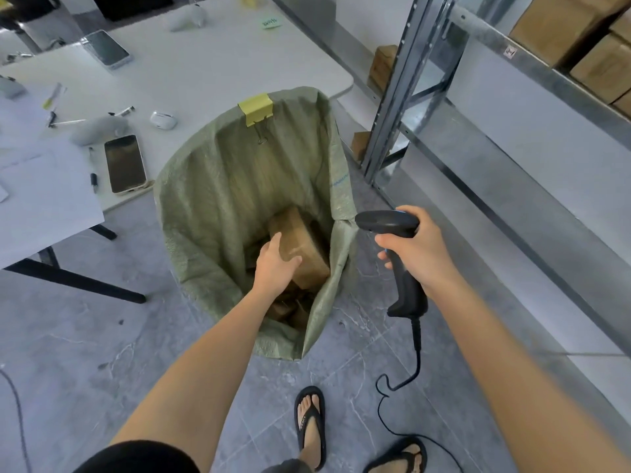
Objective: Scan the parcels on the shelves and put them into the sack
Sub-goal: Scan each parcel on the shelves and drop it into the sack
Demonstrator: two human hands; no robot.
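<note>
Left hand (pixel 275 264) was down inside the sack (pixel 211 172), and it had the parcel (pixel 304 247)! The brown cardboard box sat tilted in the lower part of the sack. The thumb lay across its near top face and the fingers (pixel 273 238) curled over its left edge, so that was a proper hold with the parcel touching the palm. More brown parcels (pixel 286 308) lay beneath it at the bottom, partly hidden by the forearm.

On the other side, the right hand (pixel 416 249) hovered just outside the sack's right rim. Its fingers (pixel 386 240) were wrapped tight round the handle of the black scanner (pixel 408 295), whose head pointed left toward the sack. Its cable (pixel 415 363) dropped to the tiled floor.

A yellow binder clip (pixel 256 109) sat on the sack's far rim, against the edge of the white counter (pixel 205 63), where a phone (pixel 124 163) lay face up. To the right stood the metal shelf (pixel 512 63), with cardboard boxes (pixel 563 25) on it.
</note>
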